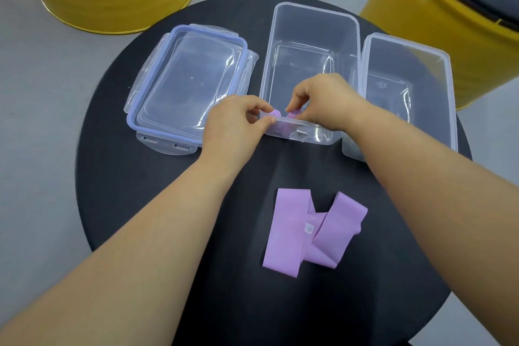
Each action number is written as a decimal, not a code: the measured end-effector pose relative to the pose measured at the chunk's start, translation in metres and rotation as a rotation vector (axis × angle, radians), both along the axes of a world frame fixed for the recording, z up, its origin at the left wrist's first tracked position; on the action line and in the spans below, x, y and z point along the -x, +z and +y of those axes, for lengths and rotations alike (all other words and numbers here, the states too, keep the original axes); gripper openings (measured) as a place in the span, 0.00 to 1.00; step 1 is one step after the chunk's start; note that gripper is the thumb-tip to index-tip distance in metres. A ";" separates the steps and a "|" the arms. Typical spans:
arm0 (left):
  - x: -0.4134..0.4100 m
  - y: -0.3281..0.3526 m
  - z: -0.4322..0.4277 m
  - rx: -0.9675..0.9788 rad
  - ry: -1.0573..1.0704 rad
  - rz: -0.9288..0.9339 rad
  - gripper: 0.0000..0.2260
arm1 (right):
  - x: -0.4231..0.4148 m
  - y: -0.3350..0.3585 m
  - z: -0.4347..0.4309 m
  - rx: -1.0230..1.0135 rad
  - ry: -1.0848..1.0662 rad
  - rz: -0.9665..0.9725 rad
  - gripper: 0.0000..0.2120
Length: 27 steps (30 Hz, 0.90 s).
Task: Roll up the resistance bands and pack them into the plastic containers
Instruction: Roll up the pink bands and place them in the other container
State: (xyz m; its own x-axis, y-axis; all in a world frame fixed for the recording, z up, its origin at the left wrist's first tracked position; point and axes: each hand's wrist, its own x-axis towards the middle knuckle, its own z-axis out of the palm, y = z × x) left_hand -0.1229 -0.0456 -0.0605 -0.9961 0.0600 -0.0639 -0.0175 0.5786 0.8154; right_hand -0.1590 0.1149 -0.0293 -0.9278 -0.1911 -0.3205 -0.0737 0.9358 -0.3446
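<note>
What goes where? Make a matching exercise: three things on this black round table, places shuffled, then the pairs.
1. clear plastic lid with blue seal
2. rolled purple resistance band
3. flat purple resistance band

A. loose on the black round table, nearest the person
B. pinched by left hand and right hand at the near rim of the middle clear plastic container
C. leftmost

Pairs: 1-C, 2-B, 3-A
</note>
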 end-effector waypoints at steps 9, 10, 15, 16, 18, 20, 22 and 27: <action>0.000 0.003 0.000 -0.008 0.003 -0.031 0.03 | 0.003 -0.001 0.004 0.067 0.006 -0.068 0.06; 0.000 0.003 0.000 -0.009 0.003 -0.032 0.03 | 0.004 0.000 0.005 0.093 -0.003 -0.091 0.06; 0.000 0.004 0.000 -0.012 0.002 -0.036 0.03 | 0.004 0.000 0.009 0.135 -0.042 -0.134 0.04; 0.000 0.004 0.000 -0.011 0.003 -0.034 0.04 | 0.004 0.000 0.010 0.137 -0.056 -0.128 0.04; 0.000 0.004 0.000 -0.012 0.006 -0.032 0.04 | 0.002 -0.002 0.009 0.148 -0.088 -0.119 0.04; 0.000 0.003 0.000 -0.010 0.007 -0.034 0.04 | 0.001 -0.004 0.007 0.162 -0.126 -0.110 0.05; -0.001 0.003 0.000 -0.012 0.006 -0.034 0.03 | 0.001 -0.005 0.004 0.171 -0.163 -0.101 0.05; 0.000 0.003 0.000 -0.016 0.005 -0.034 0.03 | 0.002 -0.006 0.003 0.175 -0.193 -0.135 0.06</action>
State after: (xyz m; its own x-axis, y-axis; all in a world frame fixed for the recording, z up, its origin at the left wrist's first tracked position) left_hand -0.1230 -0.0457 -0.0570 -0.9937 0.0565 -0.0969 -0.0481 0.5655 0.8233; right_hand -0.1606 0.1177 -0.0352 -0.9034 -0.0780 -0.4216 0.1580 0.8536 -0.4964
